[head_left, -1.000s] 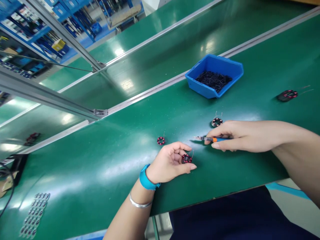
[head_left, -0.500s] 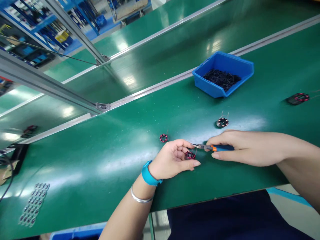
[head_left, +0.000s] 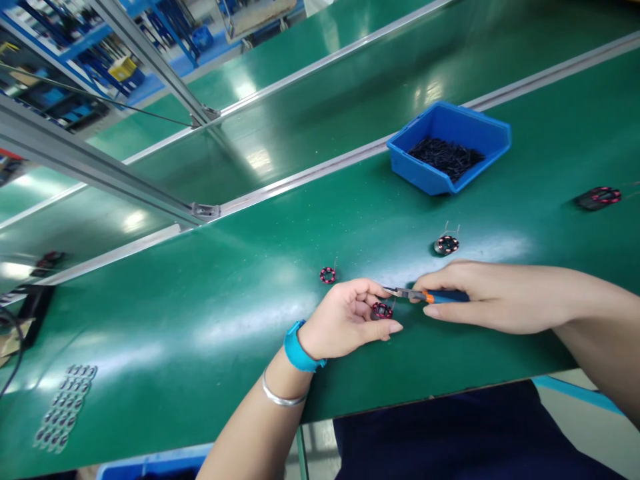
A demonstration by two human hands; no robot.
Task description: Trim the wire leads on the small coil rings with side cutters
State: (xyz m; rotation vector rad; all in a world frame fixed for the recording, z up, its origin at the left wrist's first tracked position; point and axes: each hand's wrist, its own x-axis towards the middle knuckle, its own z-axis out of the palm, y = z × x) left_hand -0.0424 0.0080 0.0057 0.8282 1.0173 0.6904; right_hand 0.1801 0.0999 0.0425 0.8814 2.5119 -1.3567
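Observation:
My left hand [head_left: 353,313] is closed around a small motor stator [head_left: 383,311], a ring with red copper windings and thin wire leads. My right hand [head_left: 480,293] grips pliers [head_left: 443,296] with blue and orange handles. Their jaws point left and meet a thin dark piece at my left index fingertip; exactly what they pinch is too small to tell. Another red-wound stator [head_left: 328,275] lies just beyond my left hand. Behind my right hand sits a stator [head_left: 447,245] with copper windings and upright wire leads.
A blue bin [head_left: 450,148] holding many short black tubes stands at the back. At far right lies another wound stator [head_left: 599,198]. Rows of small ring parts [head_left: 65,407] lie at lower left. A metal frame post [head_left: 100,163] rises on the left.
Both hands, the stator and the pliers keep nearly the same pose. The view has shifted very slightly.

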